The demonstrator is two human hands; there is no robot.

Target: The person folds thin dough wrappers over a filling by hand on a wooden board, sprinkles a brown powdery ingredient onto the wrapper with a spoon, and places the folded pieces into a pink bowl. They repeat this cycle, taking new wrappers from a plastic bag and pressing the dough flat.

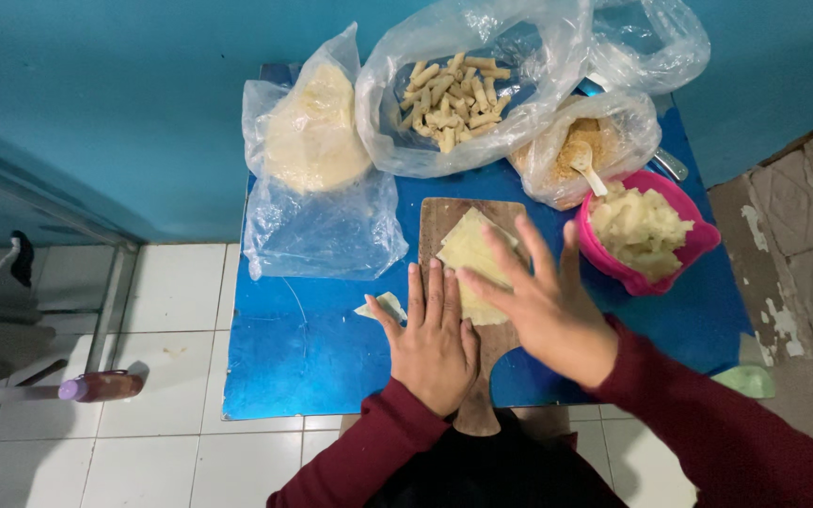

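A pale yellow pastry sheet (468, 246) lies on a wooden cutting board (451, 216) on a small blue table (303, 348). My left hand (433, 334) lies flat, fingers together, on the near left part of the board beside the sheet. My right hand (538, 301) hovers over or rests on the sheet with fingers spread; I cannot tell if it touches. A small scrap of sheet (385, 305) sits just left of my left hand. A pink bowl (675, 265) of whitish chunky filling (640, 226) stands to the right of the board.
Clear plastic bags stand at the table's back: one with a stack of pale sheets (312, 127), one with several rolled sticks (449, 94), one with crumbs and a white spoon (583, 160). A bottle with a purple cap (101, 386) lies on the tiled floor at left.
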